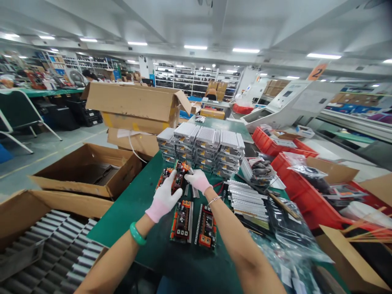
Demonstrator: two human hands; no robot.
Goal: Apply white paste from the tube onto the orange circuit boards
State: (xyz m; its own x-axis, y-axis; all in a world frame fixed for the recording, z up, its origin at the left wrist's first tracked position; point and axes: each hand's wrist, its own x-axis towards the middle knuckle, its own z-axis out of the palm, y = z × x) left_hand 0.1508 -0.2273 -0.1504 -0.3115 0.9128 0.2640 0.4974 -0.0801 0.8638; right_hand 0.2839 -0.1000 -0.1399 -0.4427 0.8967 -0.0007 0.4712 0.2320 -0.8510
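My left hand (pixel 163 197) wears a white glove and a green bangle at the wrist. It rests on a circuit board (pixel 170 179) lying on the green table (pixel 134 212). My right hand (pixel 198 179), also gloved, pinches a small metal piece (pixel 190 188) just beside that board. Two more orange and black circuit boards (pixel 182 220) (pixel 207 227) lie side by side nearer to me, between my forearms. Behind my hands stands a block of stacked boards with silver heat sinks (pixel 202 150).
Open cardboard boxes (pixel 88 169) stand on the left, one near me holding grey finned parts (pixel 55 249). Another stack of heat sinks (pixel 246 200) and plastic bags lie to the right. Red bins (pixel 306 179) line the right side. Large boxes (pixel 134 110) rise behind.
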